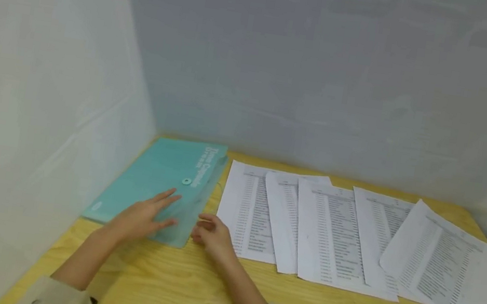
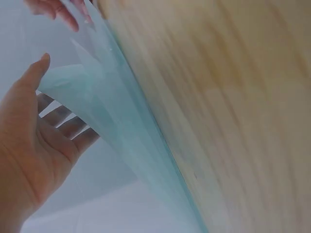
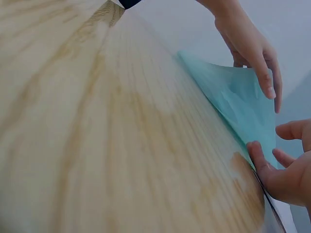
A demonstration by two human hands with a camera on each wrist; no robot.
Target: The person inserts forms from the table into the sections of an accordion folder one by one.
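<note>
Pressing flat-fingered, the left hand (image 1: 141, 218) steadied the translucent teal plastic document folder (image 1: 163, 182); the right hand's (image 1: 212, 236) curled grip should lift only its flap edge.

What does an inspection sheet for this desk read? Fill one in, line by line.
Surface: wooden table, pale grain, glare spots near the front edge.
Job's things: teal plastic folder lying flat at the left, button clasp on top; its near flap edge is lifted.
Clutter: five printed sheets fanned out and overlapping, right of the folder.
Grips: left hand rests flat on the folder, fingers straight; right hand at the folder's near right corner, fingers curled at the flap edge.
Cables: nothing seen.
Surroundings: white walls enclose the table at left, back and right.
</note>
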